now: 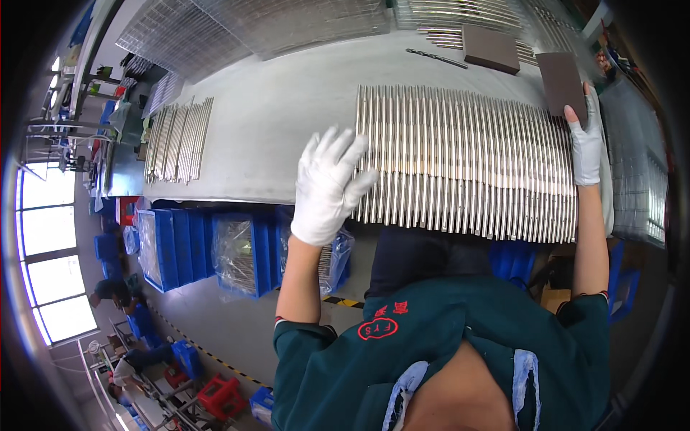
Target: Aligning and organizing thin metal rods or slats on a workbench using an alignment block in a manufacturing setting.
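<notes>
A long row of shiny metal rods [460, 161] lies side by side across the worktable, their near ends reaching past its front edge. At the row's left end is my left hand [327, 183] in a white glove, its fingers spread and holding nothing; its fingertips touch or hover just beside the outermost rods. My right hand [588, 144], gloved with bare thumb and fingertip showing, grips a dark brown sanding block [562, 82] at the far right end. The block's lower edge is over the rods there. A second brown block [491, 49] rests behind the row.
A drill bit [436, 58] lies behind the rods. Further left is a smaller group of rods [180, 140] on the grey table [266, 108]. Clear plastic trays [287, 25] stand at the back, another [636, 158] at the right. Blue crates [176, 248] stand below the front edge.
</notes>
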{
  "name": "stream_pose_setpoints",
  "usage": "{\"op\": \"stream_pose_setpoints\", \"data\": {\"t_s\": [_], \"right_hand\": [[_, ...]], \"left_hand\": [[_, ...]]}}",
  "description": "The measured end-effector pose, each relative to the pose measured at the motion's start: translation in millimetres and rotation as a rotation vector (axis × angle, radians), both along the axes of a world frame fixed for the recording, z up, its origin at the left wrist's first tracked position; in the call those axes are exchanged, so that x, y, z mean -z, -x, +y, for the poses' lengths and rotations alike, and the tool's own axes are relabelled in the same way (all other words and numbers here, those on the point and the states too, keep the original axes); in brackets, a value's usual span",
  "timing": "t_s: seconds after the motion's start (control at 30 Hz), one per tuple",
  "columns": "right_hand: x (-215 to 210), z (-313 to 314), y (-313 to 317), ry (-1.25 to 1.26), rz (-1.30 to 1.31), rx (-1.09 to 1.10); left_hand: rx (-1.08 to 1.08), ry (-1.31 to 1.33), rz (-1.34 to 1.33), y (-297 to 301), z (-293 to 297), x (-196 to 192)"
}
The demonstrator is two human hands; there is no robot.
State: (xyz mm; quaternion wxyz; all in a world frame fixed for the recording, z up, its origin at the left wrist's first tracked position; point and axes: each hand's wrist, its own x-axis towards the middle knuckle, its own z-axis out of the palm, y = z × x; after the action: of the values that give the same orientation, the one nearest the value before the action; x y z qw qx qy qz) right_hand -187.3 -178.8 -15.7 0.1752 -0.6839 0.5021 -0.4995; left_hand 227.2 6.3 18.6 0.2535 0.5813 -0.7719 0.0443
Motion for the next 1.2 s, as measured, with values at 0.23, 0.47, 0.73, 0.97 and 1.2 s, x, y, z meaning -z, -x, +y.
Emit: {"op": "stream_pose_setpoints", "data": {"t_s": [0.23, 0.47, 0.73, 0.97, 1.2], "right_hand": [[2, -2, -1, -0.017, -0.078, -0.028], [7, -6, 7, -0.062, -0.156, -0.029], [6, -6, 7, -0.065, -0.104, -0.007], [6, -5, 4, -0.042, -0.118, -0.019], [6, -6, 3, -0.043, -0.159, -0.022]], "left_hand": [[0.177, 0.057, -0.183, 21, -106, 12], [0.16, 0.074, -0.188, 14, -117, 23], [0.013, 0.032, -0.314, -26, -106, 22], [0.148, 0.08, -0.227, 26, -119, 26], [0.156, 0.089, -0.225, -2, -113, 23]]}}
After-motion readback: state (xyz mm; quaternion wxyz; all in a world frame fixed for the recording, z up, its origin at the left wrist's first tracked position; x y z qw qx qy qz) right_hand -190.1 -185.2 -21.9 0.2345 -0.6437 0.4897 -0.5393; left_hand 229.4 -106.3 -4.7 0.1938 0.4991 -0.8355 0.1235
